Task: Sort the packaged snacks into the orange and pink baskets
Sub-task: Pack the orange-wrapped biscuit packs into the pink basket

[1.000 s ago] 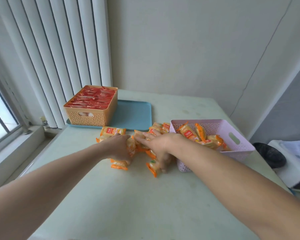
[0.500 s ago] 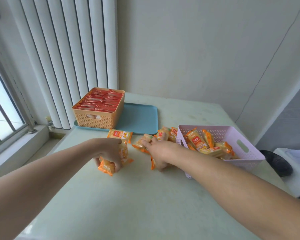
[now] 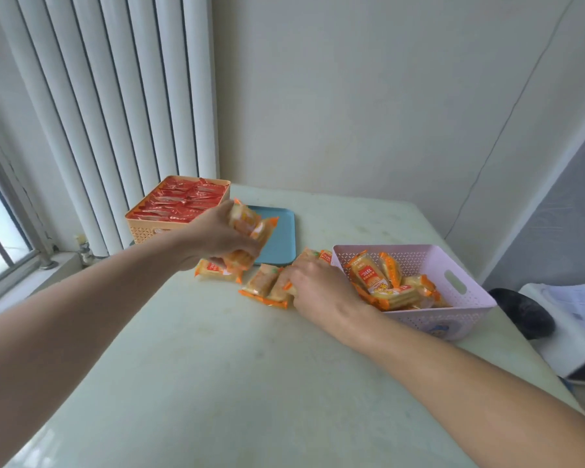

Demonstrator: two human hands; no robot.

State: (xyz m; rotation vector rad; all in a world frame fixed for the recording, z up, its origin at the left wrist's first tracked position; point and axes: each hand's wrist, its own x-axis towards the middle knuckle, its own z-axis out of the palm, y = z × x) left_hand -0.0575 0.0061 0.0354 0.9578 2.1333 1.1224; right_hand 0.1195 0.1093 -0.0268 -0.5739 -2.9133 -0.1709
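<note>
Left hand (image 3: 217, 238) is closed on a bunch of yellow-orange cracker packs (image 3: 250, 228), lifted off the table (image 3: 217, 383) in front of the orange basket (image 3: 156, 228) and over the near edge of the teal tray (image 3: 281, 241). Right hand (image 3: 318, 288) is down on the table, fingers curled onto two loose packs (image 3: 265, 288); can't tell if it has real grip or is just raking them in. One more pack (image 3: 213, 270) lies flat under the left hand, a couple more sit just behind the right hand. Pink basket (image 3: 453, 298) just right of the pile already holds the same yellow-orange packs; orange basket is packed level with red wrappers. So my read: the left bunch goes across to pink, not orange. Keep the squeeze firm, wrappers look slick and the outer packs stick out loose. Drop low inside the rim. Right hand should gather its packs tight first, then lift.
</note>
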